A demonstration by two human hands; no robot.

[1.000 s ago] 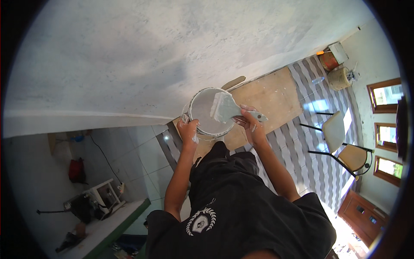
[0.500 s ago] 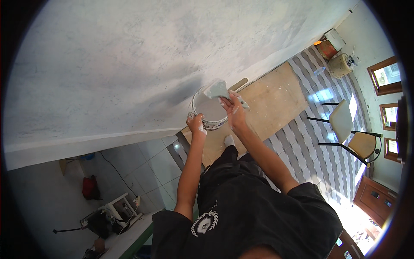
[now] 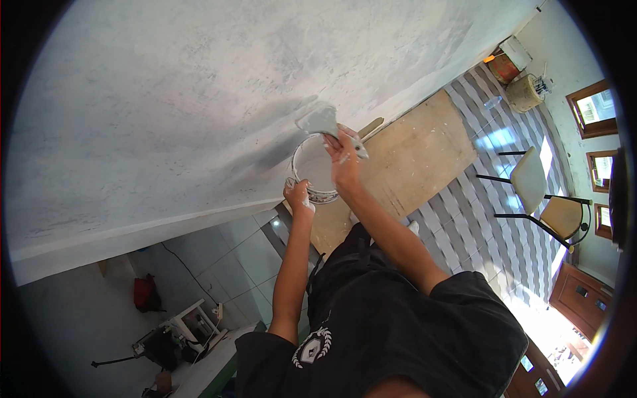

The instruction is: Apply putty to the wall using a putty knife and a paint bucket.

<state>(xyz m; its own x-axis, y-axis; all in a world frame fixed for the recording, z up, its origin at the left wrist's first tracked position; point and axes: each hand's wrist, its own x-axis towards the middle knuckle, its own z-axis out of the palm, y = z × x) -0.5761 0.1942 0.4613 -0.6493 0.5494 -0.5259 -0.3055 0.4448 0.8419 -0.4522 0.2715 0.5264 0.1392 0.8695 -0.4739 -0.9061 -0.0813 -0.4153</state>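
My left hand (image 3: 299, 194) is closed on the near left rim of a round bucket (image 3: 318, 197), whose inside is coated white. White smears mark that wrist. In my right hand (image 3: 345, 159) is a wide putty knife (image 3: 321, 121), pinched by its handle, its broad blade pale and coated. The blade is above the bucket's far rim, close to the wall (image 3: 199, 99); whether it touches the wall I cannot tell. The wall has patchy white and grey coating. A wooden stick (image 3: 373, 127) shows just beyond my right hand.
Under the bucket a tan board (image 3: 424, 152) covers part of the patterned floor. A chair (image 3: 531, 182) stands to the right. At the far right corner are a second bucket (image 3: 524, 95) and a box (image 3: 507, 65). Lower left, a white frame (image 3: 196, 325) and a red bag (image 3: 147, 293) lie past the wall's edge.
My right hand has moved the putty knife left and up, from over the bucket toward the wall. My left hand keeps its grip on the bucket. My feet have shifted.
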